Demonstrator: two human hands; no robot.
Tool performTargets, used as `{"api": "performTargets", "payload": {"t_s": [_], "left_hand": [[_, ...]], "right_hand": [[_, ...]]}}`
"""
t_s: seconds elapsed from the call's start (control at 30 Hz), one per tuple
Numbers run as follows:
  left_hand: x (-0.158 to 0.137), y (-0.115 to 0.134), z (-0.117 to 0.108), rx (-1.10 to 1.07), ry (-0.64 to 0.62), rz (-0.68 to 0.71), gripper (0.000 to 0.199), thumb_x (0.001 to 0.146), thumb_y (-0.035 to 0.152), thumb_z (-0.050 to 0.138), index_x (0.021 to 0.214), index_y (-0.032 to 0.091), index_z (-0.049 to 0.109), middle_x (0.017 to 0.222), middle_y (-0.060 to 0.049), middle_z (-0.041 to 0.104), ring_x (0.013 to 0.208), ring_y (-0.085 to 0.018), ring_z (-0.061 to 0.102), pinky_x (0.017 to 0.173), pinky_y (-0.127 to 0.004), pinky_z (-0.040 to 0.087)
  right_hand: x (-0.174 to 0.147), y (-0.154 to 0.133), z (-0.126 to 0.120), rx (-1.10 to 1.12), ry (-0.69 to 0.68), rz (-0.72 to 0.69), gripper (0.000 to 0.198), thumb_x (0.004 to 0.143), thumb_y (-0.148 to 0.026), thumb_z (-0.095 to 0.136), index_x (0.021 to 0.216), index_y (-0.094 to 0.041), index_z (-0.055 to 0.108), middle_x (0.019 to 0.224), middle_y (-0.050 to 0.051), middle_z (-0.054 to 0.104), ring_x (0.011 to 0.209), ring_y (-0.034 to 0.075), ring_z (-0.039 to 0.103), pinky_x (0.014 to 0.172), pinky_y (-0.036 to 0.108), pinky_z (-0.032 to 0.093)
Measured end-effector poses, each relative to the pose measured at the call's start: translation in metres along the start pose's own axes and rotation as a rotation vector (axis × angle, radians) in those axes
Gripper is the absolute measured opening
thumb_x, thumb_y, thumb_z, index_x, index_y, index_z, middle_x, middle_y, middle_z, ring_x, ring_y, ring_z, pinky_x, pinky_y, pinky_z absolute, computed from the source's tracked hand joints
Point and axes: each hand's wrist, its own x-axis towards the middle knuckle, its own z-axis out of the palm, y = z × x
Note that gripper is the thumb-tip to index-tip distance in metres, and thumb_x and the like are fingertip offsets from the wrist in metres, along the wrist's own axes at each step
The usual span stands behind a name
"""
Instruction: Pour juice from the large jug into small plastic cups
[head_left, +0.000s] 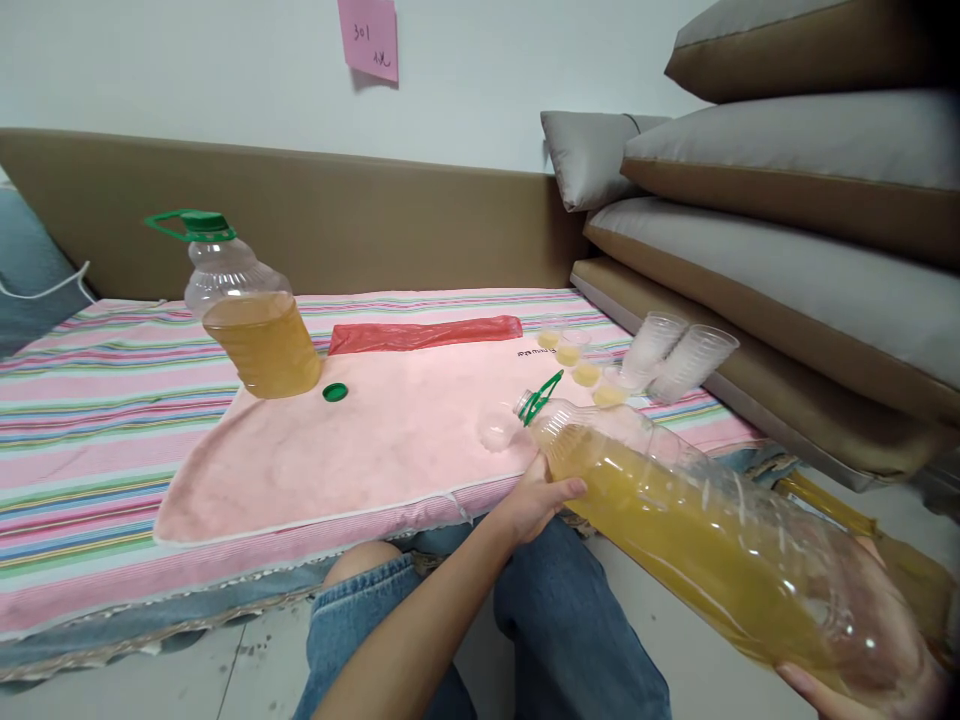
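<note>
A large clear plastic bottle (675,530) of yellow liquid lies tilted across the right side, its uncapped mouth with a green ring pointing left. My left hand (534,500) grips it from below near the neck. At the lower right, my right hand (817,692) holds the base end, partly hidden by the bottle. Just below the mouth stands a clear plastic cup (496,430); I cannot make out liquid in it. Beyond the neck is a row of several small cups with yellow liquid, the nearest cup (609,394) partly behind the bottle. A green cap (335,392) lies on the pink cloth.
A second capped bottle (266,340) stands at the left. A red plastic bag (427,335) lies behind the pink cloth (360,460). Two stacks of clear cups, including the right stack (694,362), lie beside piled cushions (787,240). The bed's front edge is near my knees.
</note>
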Motion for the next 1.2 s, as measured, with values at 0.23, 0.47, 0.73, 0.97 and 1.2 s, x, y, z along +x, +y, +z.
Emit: {"api": "performTargets", "payload": {"t_s": [0.23,0.47,0.73,0.97,1.2], "left_hand": [[-0.003,0.001,-0.001,-0.015,0.009,0.001,0.094,0.052,0.043,0.091,0.135,0.024,0.052,0.125,-0.014,0.067,0.120,-0.035,0.059,0.101,-0.046,0.045],[-0.004,0.000,-0.004,-0.029,0.020,-0.004,0.097,0.050,0.044,0.092,0.135,0.023,0.051,0.121,-0.013,0.068,0.117,-0.034,0.061,0.100,-0.048,0.047],[-0.003,0.000,-0.006,-0.037,0.032,-0.009,0.094,0.049,0.046,0.092,0.132,0.022,0.053,0.117,-0.014,0.070,0.114,-0.034,0.063,0.099,-0.048,0.048],[-0.003,-0.004,-0.010,-0.042,0.047,0.002,0.082,0.053,0.044,0.089,0.126,0.021,0.059,0.116,-0.010,0.070,0.117,-0.036,0.060,0.092,-0.041,0.051],[-0.003,-0.006,-0.011,-0.072,0.061,0.019,0.081,0.056,0.039,0.088,0.128,0.018,0.056,0.119,-0.012,0.069,0.120,-0.035,0.060,0.094,-0.040,0.051]], "right_hand": [[0.008,0.026,-0.022,-0.036,-0.097,-0.048,0.127,0.030,-0.018,0.092,0.147,-0.035,0.046,0.140,0.004,0.051,0.134,0.042,0.037,0.115,0.054,0.031],[0.013,0.040,-0.032,-0.068,-0.125,-0.110,0.135,0.020,-0.012,0.093,0.146,-0.033,0.048,0.138,0.005,0.052,0.133,0.043,0.037,0.114,0.056,0.030],[0.016,0.035,-0.030,-0.095,-0.121,-0.092,0.127,0.018,-0.018,0.094,0.138,-0.035,0.056,0.135,0.003,0.053,0.130,0.045,0.039,0.105,0.061,0.041],[0.011,0.034,-0.027,-0.081,-0.087,-0.029,0.132,0.020,-0.018,0.093,0.144,-0.034,0.050,0.137,0.005,0.053,0.121,0.044,0.048,0.093,0.056,0.051],[0.015,0.039,-0.032,-0.076,-0.100,-0.010,0.133,0.017,-0.009,0.090,0.142,-0.036,0.052,0.134,0.006,0.054,0.124,0.047,0.045,0.096,0.061,0.049]]}}
